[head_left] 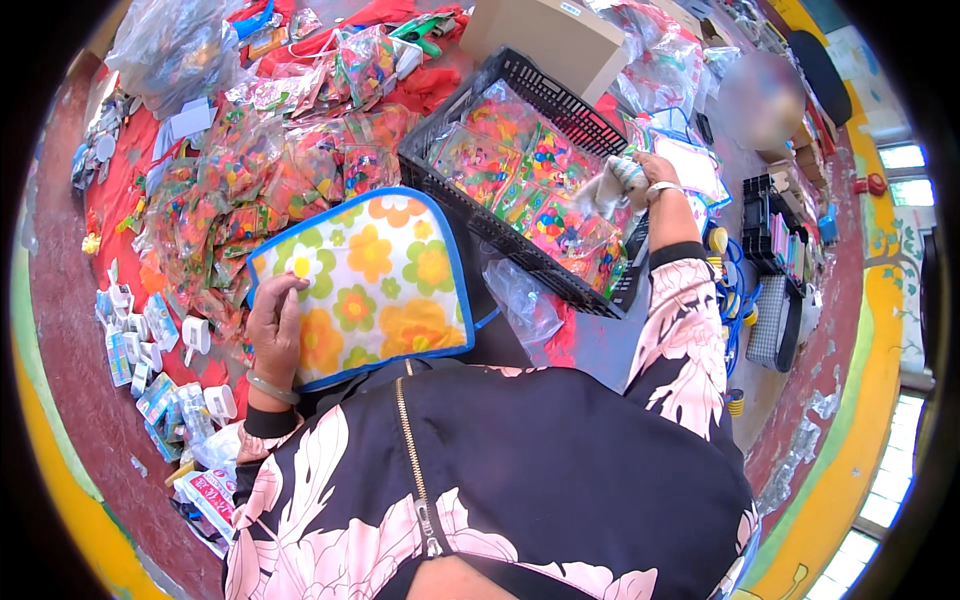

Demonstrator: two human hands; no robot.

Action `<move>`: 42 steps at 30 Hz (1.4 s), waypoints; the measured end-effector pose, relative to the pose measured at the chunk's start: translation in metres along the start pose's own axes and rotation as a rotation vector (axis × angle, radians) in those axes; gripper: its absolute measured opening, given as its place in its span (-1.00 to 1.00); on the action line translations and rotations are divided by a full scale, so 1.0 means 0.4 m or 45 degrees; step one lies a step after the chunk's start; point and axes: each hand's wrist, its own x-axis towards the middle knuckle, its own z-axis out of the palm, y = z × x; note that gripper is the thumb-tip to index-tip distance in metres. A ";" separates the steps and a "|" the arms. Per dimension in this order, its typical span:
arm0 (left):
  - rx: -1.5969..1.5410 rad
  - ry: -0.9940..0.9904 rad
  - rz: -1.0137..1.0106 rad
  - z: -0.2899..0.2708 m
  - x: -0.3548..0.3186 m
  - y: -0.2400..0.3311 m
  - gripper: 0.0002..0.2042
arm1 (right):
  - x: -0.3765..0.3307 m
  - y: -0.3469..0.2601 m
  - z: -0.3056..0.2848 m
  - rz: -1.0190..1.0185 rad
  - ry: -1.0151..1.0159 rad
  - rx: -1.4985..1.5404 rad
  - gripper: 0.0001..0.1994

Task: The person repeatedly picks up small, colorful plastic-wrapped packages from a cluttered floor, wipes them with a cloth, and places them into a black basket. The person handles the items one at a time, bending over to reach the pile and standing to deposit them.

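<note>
My right hand (654, 172) is closed on a greyish-white striped cloth (615, 188), held over the right side of a black plastic crate (555, 85). Inside the crate lie flat clear packets (555, 222) with small colourful pieces. My left hand (274, 325) is closed, its fingers curled in at the left edge of a flower-patterned cloth (384, 278) with blue edging, which spreads over my lap. Whatever those fingers may hold is hidden. Beyond the left hand rises a heap of similar packets (265, 175).
A cardboard box (545, 40) stands behind the crate. White plugs and small boxes (150, 340) lie at the left. A black bin (775, 225) and blue cables (735, 290) are at the right. A clear bag (520, 300) lies in front of the crate.
</note>
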 end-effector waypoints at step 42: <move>-0.503 0.353 -0.067 -0.090 -0.030 -0.097 -0.80 | -0.942 -0.572 0.622 -1.901 -0.356 -0.838 -0.75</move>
